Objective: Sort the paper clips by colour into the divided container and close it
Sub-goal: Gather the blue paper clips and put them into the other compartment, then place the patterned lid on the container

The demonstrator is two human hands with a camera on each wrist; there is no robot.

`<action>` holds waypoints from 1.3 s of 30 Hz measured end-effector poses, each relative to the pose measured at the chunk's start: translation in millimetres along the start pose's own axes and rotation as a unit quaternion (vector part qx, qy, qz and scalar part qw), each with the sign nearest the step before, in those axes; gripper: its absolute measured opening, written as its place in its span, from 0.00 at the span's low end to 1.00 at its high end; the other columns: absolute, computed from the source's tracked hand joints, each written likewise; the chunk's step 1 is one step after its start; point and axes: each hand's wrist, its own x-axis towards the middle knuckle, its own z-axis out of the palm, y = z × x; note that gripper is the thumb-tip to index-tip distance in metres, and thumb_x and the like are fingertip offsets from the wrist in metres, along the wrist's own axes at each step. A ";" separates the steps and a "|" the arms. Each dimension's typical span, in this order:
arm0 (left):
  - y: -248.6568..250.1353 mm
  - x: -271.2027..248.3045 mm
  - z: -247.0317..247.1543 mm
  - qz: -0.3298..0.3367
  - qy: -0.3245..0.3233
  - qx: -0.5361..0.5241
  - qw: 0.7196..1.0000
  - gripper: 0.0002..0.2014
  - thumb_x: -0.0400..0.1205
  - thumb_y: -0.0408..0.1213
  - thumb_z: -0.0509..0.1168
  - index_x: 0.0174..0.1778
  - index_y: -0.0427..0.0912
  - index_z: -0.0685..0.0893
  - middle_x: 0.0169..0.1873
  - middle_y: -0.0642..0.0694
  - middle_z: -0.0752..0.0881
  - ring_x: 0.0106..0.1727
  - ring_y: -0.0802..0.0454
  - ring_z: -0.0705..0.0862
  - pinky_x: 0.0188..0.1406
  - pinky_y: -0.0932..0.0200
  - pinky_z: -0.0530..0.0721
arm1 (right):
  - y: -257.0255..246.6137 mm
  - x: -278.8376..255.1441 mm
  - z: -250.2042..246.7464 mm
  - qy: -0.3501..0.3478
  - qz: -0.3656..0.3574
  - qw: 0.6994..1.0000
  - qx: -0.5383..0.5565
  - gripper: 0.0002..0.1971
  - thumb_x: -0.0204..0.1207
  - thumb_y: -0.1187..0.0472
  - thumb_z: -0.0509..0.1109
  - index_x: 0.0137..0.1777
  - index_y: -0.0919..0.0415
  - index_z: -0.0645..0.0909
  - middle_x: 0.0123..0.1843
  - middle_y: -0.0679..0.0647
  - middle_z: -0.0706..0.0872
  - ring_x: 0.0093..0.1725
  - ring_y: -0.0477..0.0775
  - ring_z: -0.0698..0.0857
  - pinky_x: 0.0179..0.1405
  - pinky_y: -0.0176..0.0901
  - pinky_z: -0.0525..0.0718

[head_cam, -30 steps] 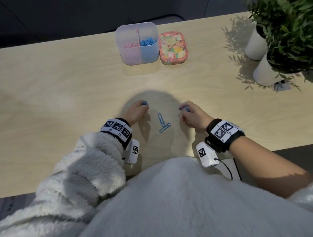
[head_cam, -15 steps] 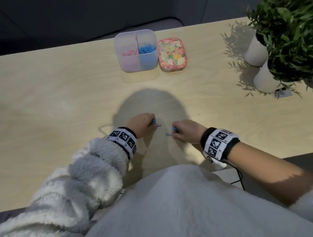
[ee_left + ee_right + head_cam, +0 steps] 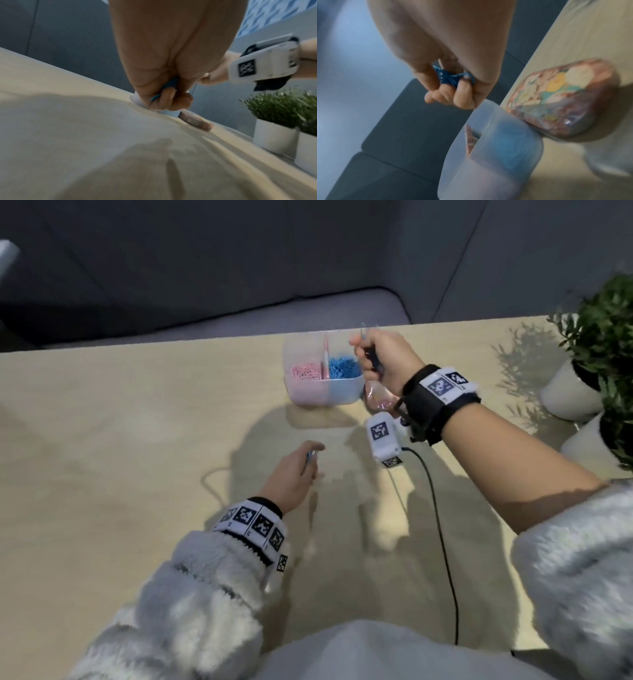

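The translucent divided container (image 3: 310,395) stands open on the wooden table, pink clips (image 3: 305,371) in its left half and blue clips (image 3: 344,368) in its right half. My right hand (image 3: 380,356) hovers at the container's right rim, its fingers curled round a bunch of blue paper clips (image 3: 449,78). Below it the container (image 3: 501,143) shows its blue side. The floral lid (image 3: 563,97) lies on the table beside the container, mostly hidden by my right hand in the head view. My left hand (image 3: 294,470) is above the table nearer me, pinching blue paper clips (image 3: 169,86).
Two white pots with green plants (image 3: 596,364) stand at the table's right edge. A black cable (image 3: 442,542) runs from my right wrist camera across the table toward me. A dark sofa lies beyond the table's far edge.
Both hands picked the blue clips off the table. My right hand rose and travelled forward to the container's right rim; my left hand lifted and moved slightly forward. The camera tilted up.
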 end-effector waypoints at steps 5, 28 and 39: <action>19.8 44.7 -12.6 0.024 0.081 -0.113 0.990 0.13 0.85 0.32 0.50 0.63 0.38 0.74 0.30 0.49 0.72 0.30 0.55 0.72 0.32 0.64 0.73 | -1.6 37.3 20.4 0.070 0.007 0.997 0.039 0.22 0.79 0.44 0.58 0.31 0.59 0.75 0.26 0.51 0.75 0.22 0.48 0.73 0.23 0.37 0.68; 66.5 139.4 -33.6 0.033 0.284 -0.010 0.958 0.15 0.79 0.28 0.58 0.60 0.40 0.82 0.67 0.39 0.79 0.70 0.44 0.73 0.75 0.51 0.66 | 78.9 2.7 -68.7 0.236 0.007 0.864 -0.445 0.40 0.65 0.43 0.73 0.74 0.61 0.64 0.77 0.61 0.66 0.75 0.66 0.66 0.75 0.55 0.66; 6.7 93.9 -37.5 -0.054 0.146 -0.086 0.984 0.29 0.84 0.51 0.43 0.80 0.40 0.55 0.79 0.42 0.64 0.79 0.52 0.63 0.81 0.59 0.56 | 89.5 -3.7 -45.3 0.245 0.097 0.821 -0.507 0.63 0.53 0.42 0.80 0.80 0.60 0.44 0.78 0.66 0.60 0.76 0.68 0.62 0.75 0.60 0.64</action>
